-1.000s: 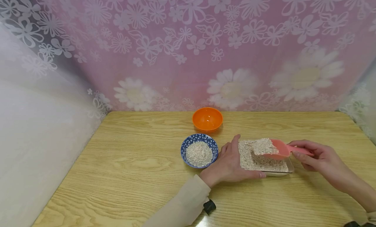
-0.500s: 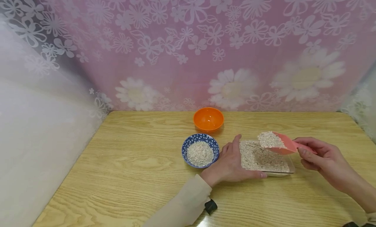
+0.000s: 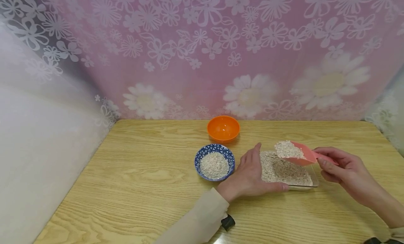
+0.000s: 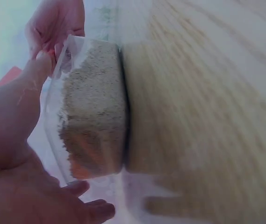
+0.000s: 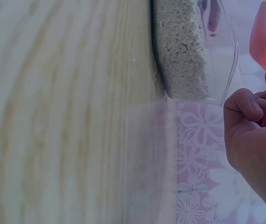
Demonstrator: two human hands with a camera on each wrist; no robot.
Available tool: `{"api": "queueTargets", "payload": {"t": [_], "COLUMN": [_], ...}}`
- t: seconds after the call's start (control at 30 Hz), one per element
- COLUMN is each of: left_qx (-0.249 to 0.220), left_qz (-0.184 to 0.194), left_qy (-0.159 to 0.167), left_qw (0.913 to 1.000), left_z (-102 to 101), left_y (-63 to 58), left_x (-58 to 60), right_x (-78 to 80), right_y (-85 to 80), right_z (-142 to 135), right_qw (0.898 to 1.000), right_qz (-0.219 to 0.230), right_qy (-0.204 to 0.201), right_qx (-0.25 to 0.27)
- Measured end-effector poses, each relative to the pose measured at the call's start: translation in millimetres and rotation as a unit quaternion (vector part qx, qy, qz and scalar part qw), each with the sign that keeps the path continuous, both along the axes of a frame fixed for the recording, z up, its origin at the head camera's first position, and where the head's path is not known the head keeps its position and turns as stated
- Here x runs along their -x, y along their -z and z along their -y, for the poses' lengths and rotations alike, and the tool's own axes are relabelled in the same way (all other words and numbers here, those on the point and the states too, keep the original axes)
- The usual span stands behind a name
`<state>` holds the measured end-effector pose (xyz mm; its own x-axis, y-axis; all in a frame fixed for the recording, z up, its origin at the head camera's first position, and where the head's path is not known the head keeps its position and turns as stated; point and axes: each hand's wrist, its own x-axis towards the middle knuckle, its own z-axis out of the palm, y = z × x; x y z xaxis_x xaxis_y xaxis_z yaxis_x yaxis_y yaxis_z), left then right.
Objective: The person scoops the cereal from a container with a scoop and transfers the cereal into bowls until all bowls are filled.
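Observation:
My right hand (image 3: 350, 172) grips the handle of a pink scoop (image 3: 304, 156) heaped with pale flakes like oats. The scoop is held above a clear rectangular container (image 3: 314, 181), which holds more of the flakes (image 4: 93, 88). Against the container's left end rests my left hand (image 3: 249, 177), its thumb straight along the front side and its fingers extended toward the back. Left of this hand stands a blue-and-white patterned bowl (image 3: 199, 160) with a mound of the same flakes. In the right wrist view, the fingers (image 5: 247, 105) curl round the scoop's handle.
An orange bowl (image 3: 223, 128) with nothing in it stands behind the patterned bowl. All rests on a wood-grain table (image 3: 142, 188). A pink flowered cloth (image 3: 189, 61) hangs along the table's back edge.
The loaded scoop has risen off the flakes and moved back and slightly right, then a little left. My left hand and the container have shifted slightly right.

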<state>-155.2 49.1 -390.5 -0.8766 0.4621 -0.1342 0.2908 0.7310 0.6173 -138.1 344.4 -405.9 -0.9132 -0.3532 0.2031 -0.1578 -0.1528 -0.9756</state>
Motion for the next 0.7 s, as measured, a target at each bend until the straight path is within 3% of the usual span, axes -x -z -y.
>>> {"api": "queueTargets", "payload": {"t": [0.2,0.43,0.7], "left_qx": [-0.042,-0.083,-0.092], "left_qz": [-0.051,-0.075,-0.095], "left_qy": [0.018,0.039,0.062], "left_qw": [0.9977,0.9929,0.9892], "left_z": [6.2,27.8,73.9], "left_y": [-11.7,-22.4,-27.9], "left_x": [-0.7,2.5,7.9], "right_x": [-0.2,3.6,6.5], "right_y": [-3.6,-7.0,-20.4], "right_z": [3.4,10.6,26.6], "right_qw": [1.0,1.0,0.997], "right_qz": [-0.004,0.007,-0.013], "right_qy": [0.017,0.001,0.049], "right_qx": [-0.024,0.025,-0.053]}}
